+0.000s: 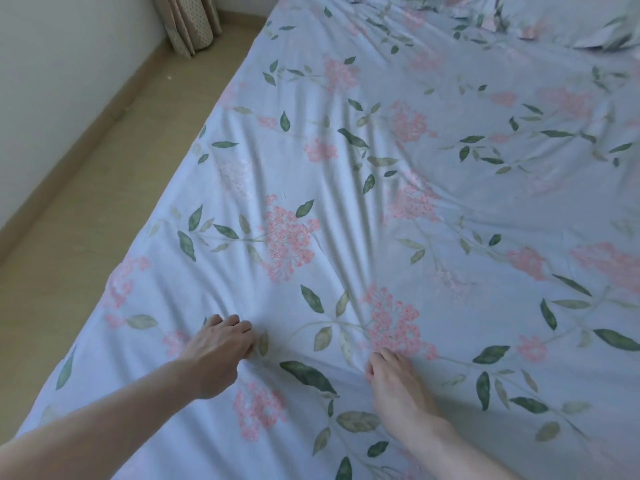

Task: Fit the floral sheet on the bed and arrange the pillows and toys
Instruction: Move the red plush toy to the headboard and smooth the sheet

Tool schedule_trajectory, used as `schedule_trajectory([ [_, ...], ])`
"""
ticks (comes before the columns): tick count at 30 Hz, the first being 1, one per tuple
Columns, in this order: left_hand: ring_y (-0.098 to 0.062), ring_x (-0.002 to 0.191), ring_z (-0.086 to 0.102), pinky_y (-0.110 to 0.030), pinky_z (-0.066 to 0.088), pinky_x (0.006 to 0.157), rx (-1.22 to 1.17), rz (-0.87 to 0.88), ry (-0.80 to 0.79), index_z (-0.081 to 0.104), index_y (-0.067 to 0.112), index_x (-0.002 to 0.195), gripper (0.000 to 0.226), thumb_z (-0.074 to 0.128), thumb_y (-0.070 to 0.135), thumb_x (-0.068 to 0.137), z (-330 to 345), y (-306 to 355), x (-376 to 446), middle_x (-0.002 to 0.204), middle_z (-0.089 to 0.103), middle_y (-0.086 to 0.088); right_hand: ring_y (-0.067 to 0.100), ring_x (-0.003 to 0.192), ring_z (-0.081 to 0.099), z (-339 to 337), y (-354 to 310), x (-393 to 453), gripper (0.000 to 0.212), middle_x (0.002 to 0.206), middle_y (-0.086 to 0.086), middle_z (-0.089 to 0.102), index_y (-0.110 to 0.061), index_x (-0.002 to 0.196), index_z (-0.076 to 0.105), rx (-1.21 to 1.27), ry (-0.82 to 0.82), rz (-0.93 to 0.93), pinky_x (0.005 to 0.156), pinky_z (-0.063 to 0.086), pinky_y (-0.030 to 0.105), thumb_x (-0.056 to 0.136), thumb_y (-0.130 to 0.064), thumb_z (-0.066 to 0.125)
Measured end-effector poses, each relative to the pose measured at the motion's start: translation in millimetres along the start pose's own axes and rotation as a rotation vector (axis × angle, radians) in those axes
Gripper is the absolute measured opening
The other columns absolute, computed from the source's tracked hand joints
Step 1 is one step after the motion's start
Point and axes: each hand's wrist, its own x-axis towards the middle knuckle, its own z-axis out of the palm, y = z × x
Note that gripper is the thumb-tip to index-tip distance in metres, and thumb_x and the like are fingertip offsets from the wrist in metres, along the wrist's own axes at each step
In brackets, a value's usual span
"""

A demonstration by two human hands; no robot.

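Daylit room: beige floor and white wall left of the hands, patterned curtain beyond.

pale blue sheet, pink flowers, green leaves

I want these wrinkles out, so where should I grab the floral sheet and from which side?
Grip the floral sheet at its hanging edge along the floor side, left of the left hand. The creases fan from between both hands, including the right hand, toward the far pillow, so pulling outward there likely flattens them.
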Motion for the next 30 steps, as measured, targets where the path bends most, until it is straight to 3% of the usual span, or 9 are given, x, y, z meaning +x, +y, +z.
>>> schedule_trajectory([
  [5, -0.008, 0.067, 0.038, -0.024, 0.030, 0.062, 0.010, 0.013, 0.047, 0.036, 0.036, 0.073, 0.044, 0.061, 0.002, 0.059, -2.5, -6.6, -31.8, 0.072, 0.036, 0.018, 0.014, 0.090, 0.039, -12.7, -17.1, -27.6, 0.027, 0.098, -0.011, 0.042, -0.027, 0.092, 0.041, 0.004, -0.035, -0.045, 0.076, 0.027, 0.030, 0.098, -0.001, 0.045],
  [9, -0.015, 0.107, 0.049, -0.027, 0.033, 0.084, -0.073, -0.143, -0.019, 0.043, 0.032, 0.097, 0.029, 0.041, 0.005, 0.087, -0.6, 13.5, -12.8, 0.104, 0.047, 0.013, 0.018, 0.097, 0.045, -20.9, -21.6, -17.6, 0.026, 0.102, -0.007, 0.042, -0.025, 0.095, 0.042, -0.039, -0.100, -0.001, 0.079, 0.031, 0.031, 0.094, 0.001, 0.046],
  [12, -0.016, 0.111, 0.051, -0.028, 0.032, 0.082, -0.233, -0.276, 0.074, 0.048, 0.032, 0.102, 0.007, 0.047, 0.027, 0.098, 4.7, 12.6, -6.3, 0.109, 0.051, 0.012, 0.018, 0.103, 0.053, -24.3, -36.0, -9.8, 0.015, 0.104, -0.007, 0.047, -0.027, 0.096, 0.044, 0.006, -0.057, 0.007, 0.076, 0.035, 0.030, 0.098, -0.016, 0.054],
  [13, -0.017, 0.112, 0.051, -0.029, 0.034, 0.083, -0.287, -0.350, 0.086, 0.050, 0.031, 0.105, 0.011, 0.051, 0.037, 0.097, 11.1, 3.6, -25.8, 0.109, 0.051, 0.011, 0.017, 0.103, 0.053, -15.8, -51.5, -14.0, 0.012, 0.104, -0.008, 0.048, -0.027, 0.098, 0.045, 0.030, -0.063, -0.005, 0.076, 0.036, 0.030, 0.099, -0.029, 0.056],
  [16, -0.018, 0.117, 0.049, -0.033, 0.042, 0.093, -0.294, -0.486, 0.046, 0.049, 0.031, 0.120, 0.044, 0.060, 0.058, 0.087, 31.5, -26.4, -79.7, 0.121, 0.048, 0.011, 0.017, 0.112, 0.051, 11.8, -74.6, -31.0, 0.043, 0.115, -0.009, 0.047, -0.028, 0.112, 0.046, 0.088, -0.147, 0.036, 0.083, 0.041, 0.032, 0.088, -0.060, 0.062],
  [19, -0.016, 0.125, 0.044, -0.032, 0.042, 0.097, -0.224, -0.485, -0.114, 0.044, 0.036, 0.133, 0.062, 0.061, 0.067, 0.081, 53.1, -54.3, -135.6, 0.133, 0.042, 0.013, 0.020, 0.125, 0.046, 39.2, -88.4, -43.6, 0.063, 0.126, -0.005, 0.043, -0.027, 0.123, 0.044, -0.021, -0.183, 0.057, 0.095, 0.045, 0.036, 0.080, -0.065, 0.068],
  [21, -0.015, 0.125, 0.045, -0.031, 0.044, 0.096, -0.236, -0.498, -0.125, 0.046, 0.037, 0.132, 0.056, 0.063, 0.063, 0.085, 64.1, -62.7, -151.5, 0.132, 0.045, 0.014, 0.020, 0.126, 0.047, 52.0, -93.9, -43.0, 0.057, 0.126, -0.004, 0.045, -0.025, 0.123, 0.045, -0.046, -0.121, 0.071, 0.096, 0.047, 0.035, 0.083, -0.060, 0.069],
  [26, -0.016, 0.110, 0.052, -0.028, 0.039, 0.082, -0.135, -0.516, -0.077, 0.060, 0.034, 0.101, 0.013, 0.053, 0.023, 0.096, 78.3, -58.1, -140.4, 0.104, 0.058, 0.015, 0.020, 0.117, 0.054, 61.2, -99.2, -32.9, 0.005, 0.117, -0.005, 0.058, -0.028, 0.102, 0.052, -0.026, -0.063, 0.045, 0.089, 0.042, 0.032, 0.104, -0.031, 0.049],
  [30, -0.018, 0.104, 0.050, -0.029, 0.033, 0.080, 0.025, -0.458, -0.157, 0.055, 0.029, 0.098, 0.026, 0.044, 0.009, 0.087, 81.4, -57.3, -140.2, 0.103, 0.056, 0.010, 0.019, 0.100, 0.054, 59.6, -101.1, -41.8, 0.018, 0.099, -0.007, 0.054, -0.024, 0.086, 0.046, 0.052, -0.076, -0.017, 0.075, 0.038, 0.033, 0.104, -0.025, 0.048],
])
